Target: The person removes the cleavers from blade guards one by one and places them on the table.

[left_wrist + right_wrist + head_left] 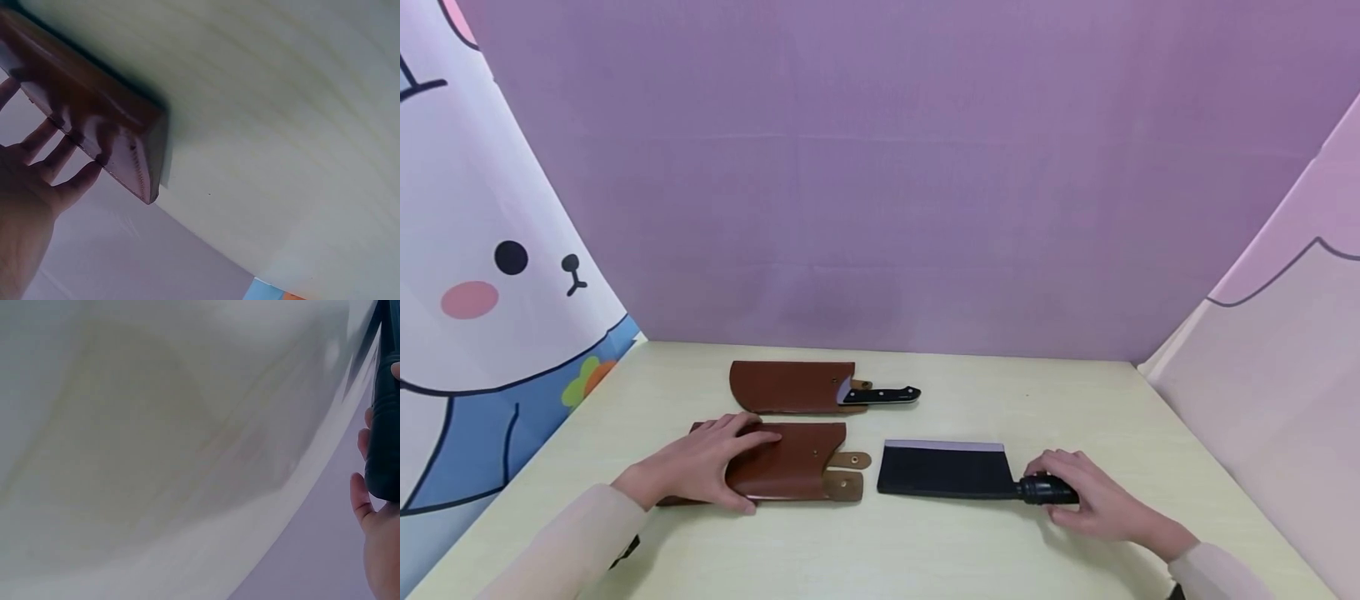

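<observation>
Below, our left hand (711, 467) presses flat on the pliant leather sheath (786, 467) while our right hand (1086, 496) grips the heavy, rigid cleaver (943, 471) safely by its handle.

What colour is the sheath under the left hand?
Brown; the sheath shows best in the head view.

Head view is bright, evenly lit and sharp, only soft shadows under the hands, edges bowing outward. Left wrist view is dimmer, slightly soft, dark shadow beside the sheath (87, 106). Right wrist view is hazy, washed out.
</observation>
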Demonstrator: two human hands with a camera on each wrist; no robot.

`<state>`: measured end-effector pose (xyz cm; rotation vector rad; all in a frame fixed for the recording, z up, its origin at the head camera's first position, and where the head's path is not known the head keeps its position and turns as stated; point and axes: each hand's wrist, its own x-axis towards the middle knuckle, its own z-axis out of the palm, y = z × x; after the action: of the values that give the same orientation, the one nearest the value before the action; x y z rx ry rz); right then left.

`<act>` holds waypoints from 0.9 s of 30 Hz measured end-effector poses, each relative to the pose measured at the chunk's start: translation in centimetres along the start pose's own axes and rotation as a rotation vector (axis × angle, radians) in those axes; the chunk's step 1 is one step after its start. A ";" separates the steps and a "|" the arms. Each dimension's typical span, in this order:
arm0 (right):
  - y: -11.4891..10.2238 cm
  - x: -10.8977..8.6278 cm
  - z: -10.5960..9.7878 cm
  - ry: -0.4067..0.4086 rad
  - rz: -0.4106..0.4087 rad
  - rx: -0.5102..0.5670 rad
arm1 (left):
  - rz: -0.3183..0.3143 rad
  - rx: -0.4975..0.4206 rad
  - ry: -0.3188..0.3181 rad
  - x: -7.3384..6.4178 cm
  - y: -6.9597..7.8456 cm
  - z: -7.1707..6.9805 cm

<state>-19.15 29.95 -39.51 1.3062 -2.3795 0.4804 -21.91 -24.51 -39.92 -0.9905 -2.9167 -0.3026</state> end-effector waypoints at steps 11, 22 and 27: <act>0.8 0.2 0.1 -0.011 0.024 0.034 | 0.007 -0.004 -0.017 0.2 0.1 -0.1; 1.5 0.1 0.4 -0.041 0.067 0.014 | 0.013 -0.015 -0.042 0.4 0.1 -0.3; 1.8 0.1 0.7 -0.053 0.064 0.011 | -0.003 -0.038 -0.083 0.4 0.1 -0.4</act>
<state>-20.82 30.47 -40.31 1.2653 -2.4725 0.4836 -22.17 -24.30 -39.44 -1.0278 -2.9984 -0.3263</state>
